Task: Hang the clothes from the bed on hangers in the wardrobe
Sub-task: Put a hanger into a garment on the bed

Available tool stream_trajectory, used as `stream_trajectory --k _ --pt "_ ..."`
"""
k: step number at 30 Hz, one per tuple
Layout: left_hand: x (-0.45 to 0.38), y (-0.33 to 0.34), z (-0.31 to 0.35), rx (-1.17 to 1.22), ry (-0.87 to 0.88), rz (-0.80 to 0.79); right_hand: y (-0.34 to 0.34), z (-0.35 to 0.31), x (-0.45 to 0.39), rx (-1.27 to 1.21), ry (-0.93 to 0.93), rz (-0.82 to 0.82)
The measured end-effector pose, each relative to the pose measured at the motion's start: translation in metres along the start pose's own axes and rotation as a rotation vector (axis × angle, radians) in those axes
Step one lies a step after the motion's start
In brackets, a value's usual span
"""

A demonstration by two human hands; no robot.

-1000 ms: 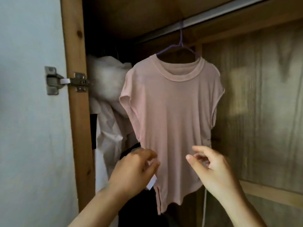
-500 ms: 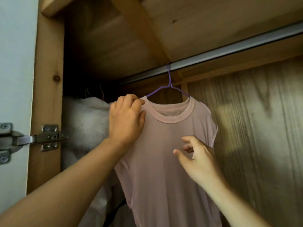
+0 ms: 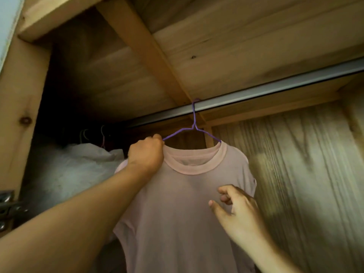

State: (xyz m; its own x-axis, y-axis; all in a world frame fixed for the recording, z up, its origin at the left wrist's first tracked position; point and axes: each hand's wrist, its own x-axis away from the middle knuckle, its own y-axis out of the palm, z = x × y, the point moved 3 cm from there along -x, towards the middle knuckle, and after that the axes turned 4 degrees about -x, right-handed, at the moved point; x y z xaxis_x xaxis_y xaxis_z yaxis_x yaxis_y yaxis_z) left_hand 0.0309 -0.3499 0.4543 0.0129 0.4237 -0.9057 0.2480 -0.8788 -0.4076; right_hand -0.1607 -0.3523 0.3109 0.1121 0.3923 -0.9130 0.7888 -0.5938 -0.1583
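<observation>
A pale pink T-shirt [image 3: 177, 209] hangs on a purple wire hanger [image 3: 194, 127] whose hook sits over the metal wardrobe rail [image 3: 275, 89]. My left hand [image 3: 146, 154] grips the shirt's left shoulder where the hanger arm enters the collar, fingers curled round it. My right hand [image 3: 236, 207] hovers in front of the shirt's right chest, fingers loosely spread and holding nothing; I cannot tell if it touches the fabric.
White garments [image 3: 65, 170] hang at the left on other hangers [image 3: 102, 134]. The wooden door frame [image 3: 21, 107] with a metal hinge [image 3: 7, 207] stands at far left. The wardrobe's wood-grain panel [image 3: 305, 164] fills the right.
The view has tilted upward. My left hand rose from the shirt's hem to its left shoulder and closed on it at the hanger. My right hand rose from the hem to chest height.
</observation>
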Motion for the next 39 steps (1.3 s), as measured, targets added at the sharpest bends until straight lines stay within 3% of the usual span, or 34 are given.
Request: stream_trajectory --k 4,7,10,13,15,20,24,31,39 --pt "-0.005 -0.017 -0.017 0.036 -0.024 0.112 -0.006 0.006 -0.009 0.0 -0.001 0.015" --pt "0.015 -0.019 -0.03 0.117 -0.004 0.1 -0.007 0.005 -0.008 -0.009 -0.002 -0.015" --pt "0.062 -0.007 -0.042 0.197 0.012 0.058 0.0 0.005 0.003 0.02 -0.008 -0.041" --pt "0.123 0.009 -0.053 0.231 0.027 0.042 0.003 0.01 0.021 0.002 -0.109 0.114" --pt "0.171 0.017 -0.059 0.243 0.058 -0.004 0.006 0.014 0.037 -0.022 -0.16 0.131" --pt "0.298 0.013 -0.075 0.25 -0.026 -0.114 0.035 0.027 0.11 -0.119 -0.177 -0.112" --pt "0.38 0.003 -0.085 0.242 -0.164 -0.175 0.058 0.032 0.181 -0.24 -0.054 -0.293" --pt "0.506 -0.023 -0.104 0.33 -0.395 -0.352 0.081 0.009 0.278 -0.415 -0.1 -0.456" --pt "0.599 -0.106 -0.128 0.207 -0.578 -0.333 0.078 -0.074 0.368 -0.619 -0.198 -0.583"
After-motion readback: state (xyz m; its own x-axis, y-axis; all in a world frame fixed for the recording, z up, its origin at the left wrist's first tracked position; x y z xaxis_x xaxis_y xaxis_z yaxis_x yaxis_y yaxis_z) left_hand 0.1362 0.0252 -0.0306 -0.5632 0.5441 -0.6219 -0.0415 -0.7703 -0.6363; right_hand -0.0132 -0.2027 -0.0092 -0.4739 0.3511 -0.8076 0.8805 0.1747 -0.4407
